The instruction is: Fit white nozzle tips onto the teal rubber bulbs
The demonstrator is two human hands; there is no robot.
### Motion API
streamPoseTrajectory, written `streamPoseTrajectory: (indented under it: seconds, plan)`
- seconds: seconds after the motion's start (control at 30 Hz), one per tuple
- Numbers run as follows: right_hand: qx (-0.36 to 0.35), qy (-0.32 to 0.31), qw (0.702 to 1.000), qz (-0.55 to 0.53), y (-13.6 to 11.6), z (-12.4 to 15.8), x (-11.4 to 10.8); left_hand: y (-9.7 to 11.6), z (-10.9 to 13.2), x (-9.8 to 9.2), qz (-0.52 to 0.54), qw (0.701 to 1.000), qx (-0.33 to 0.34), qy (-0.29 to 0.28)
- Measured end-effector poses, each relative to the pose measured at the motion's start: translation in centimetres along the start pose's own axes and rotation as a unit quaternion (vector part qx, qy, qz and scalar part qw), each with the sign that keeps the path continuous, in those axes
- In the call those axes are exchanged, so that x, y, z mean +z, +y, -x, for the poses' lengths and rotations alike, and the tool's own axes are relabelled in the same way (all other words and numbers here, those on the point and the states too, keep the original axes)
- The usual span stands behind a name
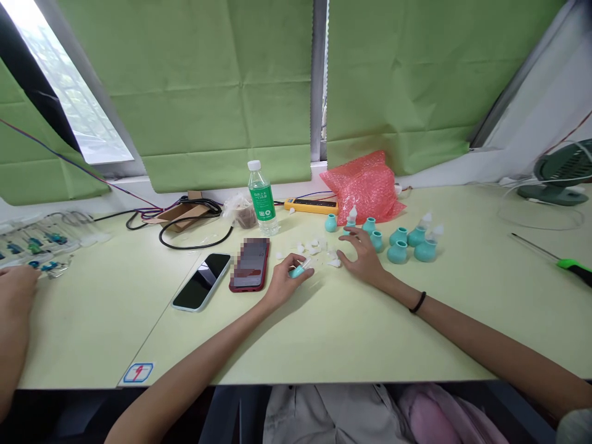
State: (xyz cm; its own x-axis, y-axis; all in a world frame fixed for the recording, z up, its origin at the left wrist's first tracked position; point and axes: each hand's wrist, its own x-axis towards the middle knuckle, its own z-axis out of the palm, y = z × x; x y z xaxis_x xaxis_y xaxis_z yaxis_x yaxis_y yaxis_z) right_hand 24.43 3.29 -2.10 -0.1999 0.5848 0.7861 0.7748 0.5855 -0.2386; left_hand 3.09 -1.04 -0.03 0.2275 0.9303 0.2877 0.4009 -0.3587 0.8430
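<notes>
My left hand (287,280) is closed around a small teal bulb with a clear tip (299,270), which lies tilted sideways between thumb and fingers. My right hand (363,259) hovers over the table with thumb and fingers apart, holding nothing. Just beyond its fingertips stands a teal bulb with a clear nozzle (353,215); whether they touch I cannot tell. Several more teal bulbs (397,252) stand to the right, some with translucent nozzles (426,219) and some with open necks. Small white pieces (314,248) are scattered between my hands, one near my right thumb.
Two phones, one black-screened (202,282) and one red-cased (250,265), lie left of my hand. Behind stand a water bottle (263,200), a yellow power strip (311,205) and pink bubble wrap (365,188). A screwdriver (568,264) lies right; another person's hand (16,302) is far left.
</notes>
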Motion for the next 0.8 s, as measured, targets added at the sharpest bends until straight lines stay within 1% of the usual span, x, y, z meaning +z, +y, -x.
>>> streamPoseTrajectory:
  seconds: [0.07,0.13,0.2,0.3,0.37,0.4,0.5,0.57,0.63,0.7,0.8]
  plan:
    - [0.019,0.017,0.999,0.036,0.2,-0.1,-0.1,0.0,0.0,0.0,0.002,1.000,-0.006,-0.003]
    - [0.031,-0.003,0.998,0.060,0.5,0.1,0.0,0.0,0.0,-0.1,-0.005,1.000,-0.006,-0.012]
    - [0.029,-0.054,0.997,0.051,0.7,0.3,0.3,0.0,0.0,-0.1,-0.018,1.000,0.002,-0.020]
    - [0.008,-0.147,0.989,0.001,0.7,0.6,0.6,0.1,0.1,0.0,-0.034,0.999,0.008,-0.027]
    - [-0.008,-0.176,0.984,-0.024,0.5,0.6,0.5,0.2,0.1,0.0,-0.045,0.999,0.007,-0.024]
    - [-0.015,-0.176,0.984,-0.031,0.3,0.6,0.4,0.2,0.1,0.0,-0.048,0.999,0.006,-0.022]
    - [-0.032,-0.139,0.989,-0.030,-0.7,0.6,-0.1,0.4,0.1,-0.1,-0.058,0.998,0.011,-0.023]
    - [-0.048,-0.140,0.989,-0.022,-1.5,0.6,-0.5,0.6,0.1,-0.2,-0.066,0.997,0.017,-0.029]
    - [-0.059,-0.179,0.982,-0.015,-2.4,0.7,-0.7,0.8,0.2,-0.2,-0.078,0.996,0.023,-0.032]
    - [-0.064,-0.231,0.971,-0.005,-3.3,0.8,-0.9,0.9,0.4,-0.1,-0.081,0.996,0.034,-0.030]
    - [-0.085,-0.290,0.953,0.013,-4.3,0.8,-1.1,1.0,0.6,0.0,-0.061,0.997,0.047,-0.030]
